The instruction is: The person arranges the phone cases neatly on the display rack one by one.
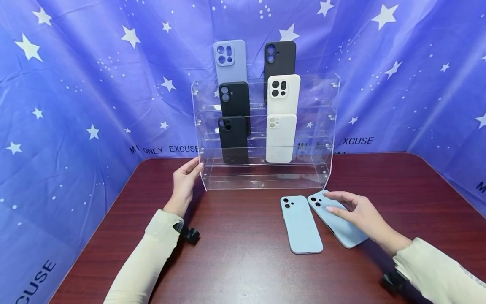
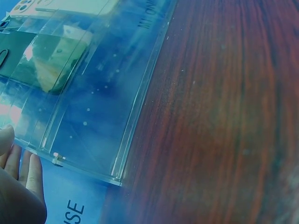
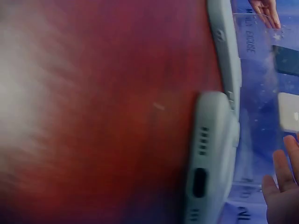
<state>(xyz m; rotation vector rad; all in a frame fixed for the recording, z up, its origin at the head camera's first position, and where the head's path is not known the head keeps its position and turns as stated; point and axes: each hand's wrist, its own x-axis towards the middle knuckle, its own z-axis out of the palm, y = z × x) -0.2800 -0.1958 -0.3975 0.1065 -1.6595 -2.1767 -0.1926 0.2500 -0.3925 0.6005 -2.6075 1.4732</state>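
Observation:
A clear acrylic display stand [image 1: 262, 182] holds several phone cases on its tiers. My left hand [image 1: 184, 180] grips the stand's left side panel, thumb at the front edge and fingers behind. In the left wrist view the left hand [image 2: 21, 186] shows at the lower left, against the panel. Two light blue phone cases lie on the table before the stand: a left case [image 1: 302, 228] and a slanted right case [image 1: 347, 230]. My right hand [image 1: 358, 213] hovers over the right case, thumb and fingers apart. In the right wrist view, that case's bottom edge [image 3: 205, 154] shows its port cutout.
On the stand are a lavender case [image 1: 237, 69], a dark grey case [image 1: 286, 59], black cases [image 1: 235, 103] and white cases [image 1: 281, 139]. A dark red wooden table [image 1: 235, 261] lies underneath. Behind hangs a blue curtain [image 1: 114, 84] with white stars.

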